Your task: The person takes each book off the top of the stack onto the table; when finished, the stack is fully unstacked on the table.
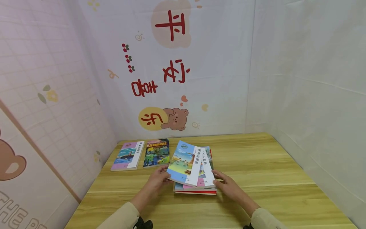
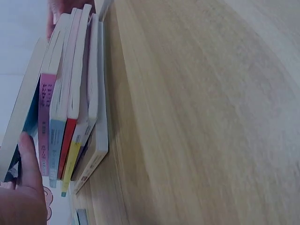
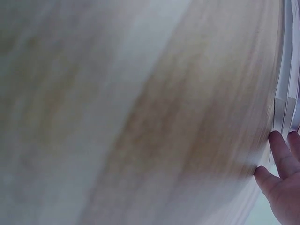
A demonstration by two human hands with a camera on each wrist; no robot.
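The fingers of my left hand (image 1: 160, 176) are closed in a pinch on the lower left corner of a blue-covered paperback (image 1: 179, 170), 男孩的田野. That book sits tilted atop the stack, its left edge raised clear of the pink-spined book (image 2: 45, 122) directly beneath. The fingers of my right hand (image 1: 227, 186) are spread and nearly straight, touching the stack's right side; I find no grip there. Under the pink spine, in order: a light-blue-spined book (image 2: 55, 145), a red-spined book (image 2: 68, 140) and a yellow-spined book (image 2: 71, 161). The stack rests on the wood-grain bench (image 1: 271, 190). To its left lie a green-and-brown comic-style book (image 1: 156, 153) and, further left, a pink-and-white paperback (image 1: 127, 157), both flat, covers up.
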